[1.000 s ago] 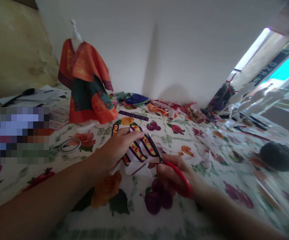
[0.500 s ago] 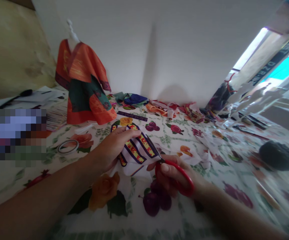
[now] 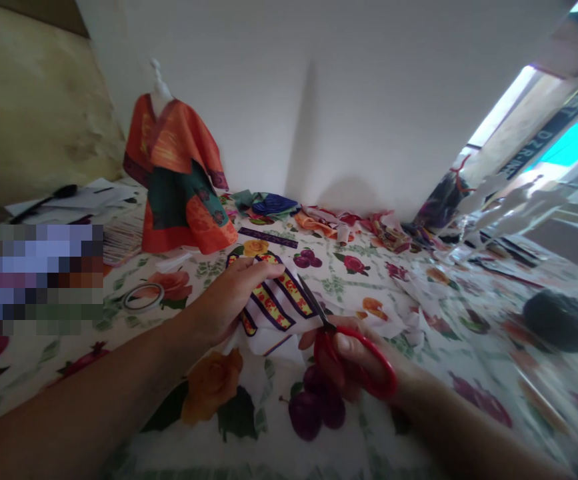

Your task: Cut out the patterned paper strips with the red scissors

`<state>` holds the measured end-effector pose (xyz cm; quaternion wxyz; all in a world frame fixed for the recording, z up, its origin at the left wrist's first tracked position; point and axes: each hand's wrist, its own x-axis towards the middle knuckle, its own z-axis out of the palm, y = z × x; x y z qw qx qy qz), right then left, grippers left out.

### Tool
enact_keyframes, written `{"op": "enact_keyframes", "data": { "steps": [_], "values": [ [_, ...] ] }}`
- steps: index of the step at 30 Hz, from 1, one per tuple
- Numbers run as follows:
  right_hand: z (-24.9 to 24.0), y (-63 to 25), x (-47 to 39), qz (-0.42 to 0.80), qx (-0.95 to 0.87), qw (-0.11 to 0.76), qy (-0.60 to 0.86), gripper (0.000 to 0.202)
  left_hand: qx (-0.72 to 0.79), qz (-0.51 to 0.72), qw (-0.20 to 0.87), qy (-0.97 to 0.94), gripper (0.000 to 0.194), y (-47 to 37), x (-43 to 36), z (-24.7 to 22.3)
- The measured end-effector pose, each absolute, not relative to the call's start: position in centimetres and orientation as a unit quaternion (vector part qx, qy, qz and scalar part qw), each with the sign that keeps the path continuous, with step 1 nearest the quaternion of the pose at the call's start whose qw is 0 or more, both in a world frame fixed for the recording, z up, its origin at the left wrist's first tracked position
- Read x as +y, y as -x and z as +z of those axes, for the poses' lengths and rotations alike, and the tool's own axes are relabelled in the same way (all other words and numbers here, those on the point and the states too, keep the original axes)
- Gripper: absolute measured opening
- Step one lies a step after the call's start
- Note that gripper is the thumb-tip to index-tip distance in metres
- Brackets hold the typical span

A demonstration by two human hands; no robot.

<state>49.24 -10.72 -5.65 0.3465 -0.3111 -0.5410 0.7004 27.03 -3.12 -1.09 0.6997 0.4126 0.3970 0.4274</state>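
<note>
My left hand (image 3: 241, 293) is closed on a white sheet with printed or applied strips (image 3: 273, 303), yellow and red with dark purple edges. Its thumb presses on top of the sheet. Red-handled scissors (image 3: 356, 360) are in my right hand (image 3: 346, 343), whose fingers are in and around the handle loops. The dark blades run along the sheet's right edge, beside the outermost strip. Whether the blades are parted is hard to make out. The sheet is held just above the flowered tablecloth (image 3: 263, 433).
A small mannequin in an orange and green robe (image 3: 183, 180) stands back left, near a roll of tape (image 3: 143, 296). A dark patterned strip (image 3: 269, 238) lies beyond my hands. Fabric scraps (image 3: 329, 223) line the wall. White figures (image 3: 499, 207) and a dark bundle (image 3: 563, 321) are at right.
The camera view has shifted, so the background sits lower and farther right. The scissors have drawn slightly back from the sheet, showing more blade. Both hands keep their grip.
</note>
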Motion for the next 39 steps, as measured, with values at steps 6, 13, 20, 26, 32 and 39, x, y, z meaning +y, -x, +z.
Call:
{"op": "enact_keyframes", "data": {
  "steps": [6, 13, 20, 26, 32, 39],
  "values": [
    [-5.6, -49.2, -10.7, 0.707, -0.522, 0.342, 0.332, 0.05, 0.409, 0.457, 0.684, -0.394, 0.018, -27.1, -3.2, -1.0],
    [-6.2, -49.7, -10.5, 0.722, -0.528, 0.34, 0.289, 0.048, 0.375, 0.454, 0.705, -0.396, 0.018, -26.8, -3.3, -1.0],
    [-6.8, -50.0, -10.2, 0.742, -0.529, 0.332, 0.243, 0.05, 0.39, 0.434, 0.698, -0.416, 0.018, -26.7, -3.6, -0.6],
    [-7.3, -50.3, -9.9, 0.755, -0.524, 0.34, 0.198, 0.051, 0.405, 0.455, 0.686, -0.398, 0.021, -26.9, -3.6, -0.8],
    [-7.0, -50.0, -10.0, 0.749, -0.534, 0.333, 0.205, 0.055, 0.428, 0.457, 0.675, -0.39, 0.025, -27.2, -3.6, -0.7],
    [-5.9, -49.5, -10.2, 0.732, -0.536, 0.341, 0.246, 0.053, 0.451, 0.402, 0.672, -0.429, 0.025, -27.6, -3.8, -1.3]
  ]
}}
